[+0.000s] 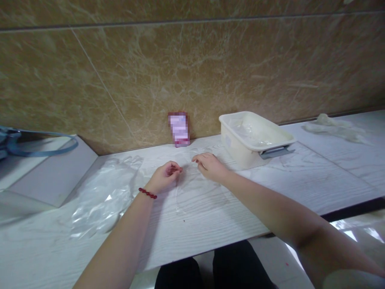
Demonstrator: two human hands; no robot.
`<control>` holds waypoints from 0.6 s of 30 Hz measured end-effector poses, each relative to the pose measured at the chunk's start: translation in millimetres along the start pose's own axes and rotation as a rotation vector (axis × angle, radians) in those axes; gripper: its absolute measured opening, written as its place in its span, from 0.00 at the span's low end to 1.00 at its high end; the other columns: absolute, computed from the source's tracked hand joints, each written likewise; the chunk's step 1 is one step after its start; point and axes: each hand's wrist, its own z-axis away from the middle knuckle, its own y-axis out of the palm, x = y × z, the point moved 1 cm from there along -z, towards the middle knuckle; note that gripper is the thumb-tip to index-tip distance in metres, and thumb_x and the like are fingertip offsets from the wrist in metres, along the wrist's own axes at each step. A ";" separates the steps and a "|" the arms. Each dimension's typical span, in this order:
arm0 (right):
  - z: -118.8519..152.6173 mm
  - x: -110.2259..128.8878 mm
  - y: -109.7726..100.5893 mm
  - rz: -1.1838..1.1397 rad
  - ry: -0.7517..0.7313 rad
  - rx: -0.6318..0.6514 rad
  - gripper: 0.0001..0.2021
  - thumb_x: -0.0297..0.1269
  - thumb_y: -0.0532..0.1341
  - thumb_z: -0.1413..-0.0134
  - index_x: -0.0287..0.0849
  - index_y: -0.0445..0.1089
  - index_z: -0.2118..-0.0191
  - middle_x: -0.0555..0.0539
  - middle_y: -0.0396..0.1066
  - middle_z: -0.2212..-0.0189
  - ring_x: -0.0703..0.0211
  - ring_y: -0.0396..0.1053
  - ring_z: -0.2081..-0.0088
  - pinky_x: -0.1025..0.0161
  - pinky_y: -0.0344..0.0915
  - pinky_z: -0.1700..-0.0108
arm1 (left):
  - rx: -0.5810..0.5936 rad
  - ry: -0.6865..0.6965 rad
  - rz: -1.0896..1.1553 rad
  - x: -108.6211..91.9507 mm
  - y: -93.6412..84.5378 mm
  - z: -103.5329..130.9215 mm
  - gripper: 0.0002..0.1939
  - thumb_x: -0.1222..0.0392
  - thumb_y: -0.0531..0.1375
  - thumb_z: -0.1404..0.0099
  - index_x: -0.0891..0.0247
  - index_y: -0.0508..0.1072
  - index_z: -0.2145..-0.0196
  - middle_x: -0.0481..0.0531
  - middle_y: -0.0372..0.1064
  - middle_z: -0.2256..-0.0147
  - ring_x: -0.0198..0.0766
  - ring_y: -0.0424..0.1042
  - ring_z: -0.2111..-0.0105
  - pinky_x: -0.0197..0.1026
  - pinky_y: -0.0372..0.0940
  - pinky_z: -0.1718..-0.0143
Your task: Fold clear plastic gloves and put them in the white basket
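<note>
A thin, clear plastic bag (pixel 178 209), hard to make out against the pale wood grain, lies on the tabletop beneath and between my hands. The curled fingers of my left hand (pixel 167 175) pinch one edge of it; a red beaded bracelet (pixel 147 193) circles that wrist. To the right, my right hand (pixel 209 166) is closed with thumb and fingertips together at the film's other side. A small gap separates the two hands. To the left of my left arm lies a heap of clear plastic bags (pixel 104 196).
A cream plastic tub (pixel 240 148) with a grey handle, holding clear plastic, stands right of my right hand. A phone (pixel 180 129) leans on the marble wall. A white box (pixel 45 176) with a blue strap is at left; crumpled translucent film (pixel 333 128) lies far right.
</note>
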 end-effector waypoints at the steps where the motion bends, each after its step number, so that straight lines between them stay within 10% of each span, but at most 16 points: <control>1: 1.4 3.0 -0.6 0.005 -0.058 0.030 0.13 0.28 0.50 0.50 0.41 0.65 0.58 0.45 0.68 0.62 0.58 0.59 0.57 0.60 0.51 0.54 | 0.007 0.047 -0.123 -1.1 -1.8 -0.7 0.12 0.55 0.58 0.50 0.61 0.68 0.67 0.53 0.69 0.63 0.41 0.67 0.61 0.46 0.60 0.56; 6: 6.0 8.5 1.7 0.056 -0.193 0.212 0.12 0.30 0.52 0.50 0.45 0.70 0.63 0.47 0.67 0.57 0.57 0.56 0.52 0.54 0.44 0.52 | 0.144 0.230 -0.553 -2.4 -6.3 -1.6 0.15 0.49 0.56 0.47 0.54 0.73 0.63 0.50 0.62 0.51 0.44 0.57 0.49 0.48 0.47 0.46; 18: 5.1 -0.3 4.8 0.093 -0.132 0.325 0.15 0.26 0.53 0.54 0.48 0.70 0.62 0.50 0.69 0.58 0.59 0.61 0.53 0.56 0.46 0.52 | 0.337 -0.074 -0.866 5.5 -12.6 7.9 0.36 0.33 0.52 0.54 0.44 0.58 0.48 0.51 0.31 0.39 0.59 0.26 0.42 0.62 0.33 0.48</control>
